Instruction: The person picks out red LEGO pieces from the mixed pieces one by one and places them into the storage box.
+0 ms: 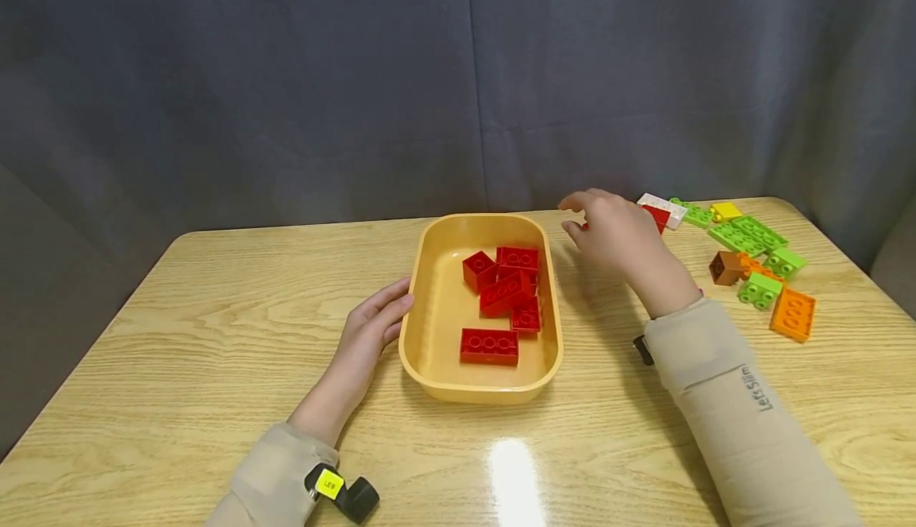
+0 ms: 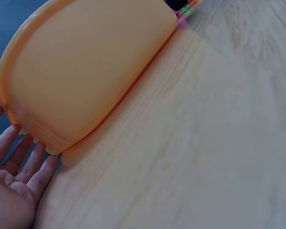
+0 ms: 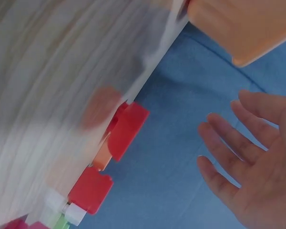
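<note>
A yellow-orange tray [image 1: 440,336] stands in the middle of the table with several red toy bricks [image 1: 489,346] inside. Against its left wall rests my left hand [image 1: 372,322], fingers stretched along the outside; the left wrist view shows those fingertips at the tray wall [image 2: 86,71]. To the right of the tray, my right hand [image 1: 608,225] hovers above the table with loosely bent fingers. Nothing is in its grasp in the right wrist view, where two red bricks [image 3: 128,129] lie on the table apart from the hand [image 3: 257,157]. In the head view the right hand partly hides them.
At the table's right side lie several other bricks: a white one [image 1: 661,210], green plates [image 1: 747,235], a yellow one [image 1: 726,211], a brown one [image 1: 726,268], a green one [image 1: 760,291] and an orange one [image 1: 793,314]. A dark curtain [image 1: 322,98] hangs behind the table.
</note>
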A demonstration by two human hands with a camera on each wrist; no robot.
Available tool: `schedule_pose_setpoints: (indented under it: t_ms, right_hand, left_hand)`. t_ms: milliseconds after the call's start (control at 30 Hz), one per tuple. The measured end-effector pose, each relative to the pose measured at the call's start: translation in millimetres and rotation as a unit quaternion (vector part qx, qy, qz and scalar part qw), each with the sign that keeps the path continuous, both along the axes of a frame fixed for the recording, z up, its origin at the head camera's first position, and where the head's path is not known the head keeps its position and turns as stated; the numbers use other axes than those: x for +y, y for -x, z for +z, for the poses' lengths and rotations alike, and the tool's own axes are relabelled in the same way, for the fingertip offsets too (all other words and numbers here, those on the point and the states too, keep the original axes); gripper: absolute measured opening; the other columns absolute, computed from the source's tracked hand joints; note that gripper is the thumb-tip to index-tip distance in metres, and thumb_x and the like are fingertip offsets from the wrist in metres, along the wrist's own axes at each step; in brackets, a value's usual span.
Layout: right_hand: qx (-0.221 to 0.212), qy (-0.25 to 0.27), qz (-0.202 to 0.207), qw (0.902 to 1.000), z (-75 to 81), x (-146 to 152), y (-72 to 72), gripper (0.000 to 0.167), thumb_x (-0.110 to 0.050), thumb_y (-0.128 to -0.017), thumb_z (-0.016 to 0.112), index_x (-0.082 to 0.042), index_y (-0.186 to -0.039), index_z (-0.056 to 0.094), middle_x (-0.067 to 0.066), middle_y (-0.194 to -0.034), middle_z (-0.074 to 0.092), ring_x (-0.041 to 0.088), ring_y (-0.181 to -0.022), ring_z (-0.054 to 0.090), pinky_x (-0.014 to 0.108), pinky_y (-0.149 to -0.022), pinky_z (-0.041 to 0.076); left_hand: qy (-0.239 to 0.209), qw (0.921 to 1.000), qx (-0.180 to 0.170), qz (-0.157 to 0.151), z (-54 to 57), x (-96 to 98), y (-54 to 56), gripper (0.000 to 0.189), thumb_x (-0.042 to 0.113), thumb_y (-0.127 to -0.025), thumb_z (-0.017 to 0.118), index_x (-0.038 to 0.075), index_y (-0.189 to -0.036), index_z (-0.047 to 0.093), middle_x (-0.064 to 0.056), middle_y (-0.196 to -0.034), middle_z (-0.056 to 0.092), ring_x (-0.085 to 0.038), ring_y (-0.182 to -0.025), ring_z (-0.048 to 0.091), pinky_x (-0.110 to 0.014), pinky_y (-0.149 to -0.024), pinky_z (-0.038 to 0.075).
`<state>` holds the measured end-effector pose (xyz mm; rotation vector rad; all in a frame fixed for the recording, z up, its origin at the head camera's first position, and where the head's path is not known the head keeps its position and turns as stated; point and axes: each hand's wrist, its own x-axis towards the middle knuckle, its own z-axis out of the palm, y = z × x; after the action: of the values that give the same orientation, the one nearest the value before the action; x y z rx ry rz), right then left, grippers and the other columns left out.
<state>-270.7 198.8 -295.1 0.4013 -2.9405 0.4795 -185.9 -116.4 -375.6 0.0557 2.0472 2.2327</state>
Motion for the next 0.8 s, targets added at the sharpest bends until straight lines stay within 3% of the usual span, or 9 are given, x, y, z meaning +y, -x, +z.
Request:
schedule_pose_setpoints:
  t_ms: [233,800]
  right_hand:
    - [-0.024,0.007,-0.001,0.9997,-2.0,11,5.3,0.033,-0.014,-0.096,0.061,-0.003,-0.127,0.063,0.020,-0.126,0.061,0.034,-0.104,0.061,0.055,-0.088,0.050]
    - [-0.072,-0.037,0.010,0.9967,-13.3,27,15.3,0.040,-0.015,-0.093,0.064,0.005,-0.127,0.060,0.030,-0.130,0.054,0.046,-0.121,0.048,0.058,-0.104,0.040]
  left_hand:
    - [0.001,1.0000,0.002,0.004,-0.2,0.2,-0.8,0.046,0.023,-0.101,0.057,0.007,-0.144,0.051,-0.006,-0.144,0.052,-0.015,-0.119,0.058,-0.027,-0.098,0.050]
    - [0.003,1.0000,0.008,0.003,-1.6,0.4,0.4,0.047,0.023,-0.101,0.057,0.004,-0.143,0.051,-0.009,-0.145,0.051,-0.016,-0.119,0.058,-0.026,-0.097,0.050]
